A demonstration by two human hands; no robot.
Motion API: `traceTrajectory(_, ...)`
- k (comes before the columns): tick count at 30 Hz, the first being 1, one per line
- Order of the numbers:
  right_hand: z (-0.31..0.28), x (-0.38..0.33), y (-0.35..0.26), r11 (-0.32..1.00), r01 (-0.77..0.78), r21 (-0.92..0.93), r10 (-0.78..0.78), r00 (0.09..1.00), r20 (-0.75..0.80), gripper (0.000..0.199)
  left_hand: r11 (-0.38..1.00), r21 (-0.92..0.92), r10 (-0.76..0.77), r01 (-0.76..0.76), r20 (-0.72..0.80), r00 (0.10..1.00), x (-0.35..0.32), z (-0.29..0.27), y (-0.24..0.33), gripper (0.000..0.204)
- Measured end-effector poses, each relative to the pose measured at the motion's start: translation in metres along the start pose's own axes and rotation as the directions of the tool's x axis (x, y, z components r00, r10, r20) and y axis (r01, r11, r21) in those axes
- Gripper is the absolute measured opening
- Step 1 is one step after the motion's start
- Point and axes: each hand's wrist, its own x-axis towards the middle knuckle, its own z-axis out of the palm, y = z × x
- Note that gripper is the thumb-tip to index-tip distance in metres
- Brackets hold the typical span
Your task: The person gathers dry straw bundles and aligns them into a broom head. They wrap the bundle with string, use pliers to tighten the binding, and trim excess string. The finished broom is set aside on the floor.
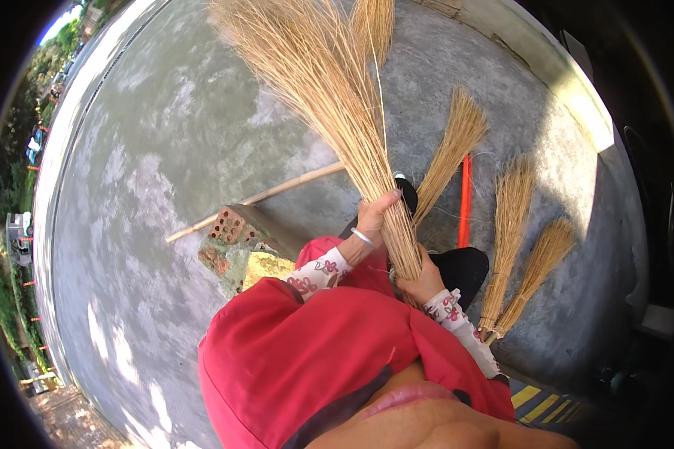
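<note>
A large bundle of dry straw-coloured grass stalks (329, 97) fans out upward from my lap. My left hand (373, 218), with a thin silver bangle on the wrist, grips the bundle partway up its narrow part. My right hand (421, 280) holds the tight lower end of the same bundle. Both sleeves are white with a red flower print, above red clothing (307, 352).
Three smaller tied grass broom heads (453, 153) (508, 239) (539, 262) lie on the grey concrete floor (165, 135) to the right. A red stick (465, 202), a long pale wooden pole (254, 198) and broken red bricks (228, 228) lie nearby. A low concrete kerb (569, 82) runs at upper right.
</note>
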Motion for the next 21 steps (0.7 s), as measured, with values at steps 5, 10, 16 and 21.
traceTrajectory(5, -0.014, 0.013, 0.024, 0.979, -0.031, 0.2, 0.009, 0.993, 0.114, 0.06, 0.986, 0.071, 0.151, -0.148, -0.035, 0.988, -0.007, 0.025, 0.003, 0.036)
traceTrajectory(10, -0.04, 0.02, 0.041, 0.92, -0.051, 0.389, -0.066, 0.957, 0.283, 0.054, 0.961, 0.105, 0.248, -0.256, 0.088, 0.965, -0.01, 0.047, 0.002, 0.052)
traceTrajectory(16, -0.053, 0.021, 0.042, 0.895, -0.127, 0.428, -0.02, 0.946, 0.322, 0.051, 0.99, 0.096, 0.084, -0.106, 0.209, 0.974, 0.002, 0.046, 0.013, 0.055)
traceTrajectory(21, -0.034, 0.01, 0.008, 0.993, -0.067, 0.101, 0.058, 0.995, 0.086, 0.051, 0.992, 0.0, -0.126, 0.129, 0.21, 0.97, 0.03, 0.035, 0.018, 0.056)
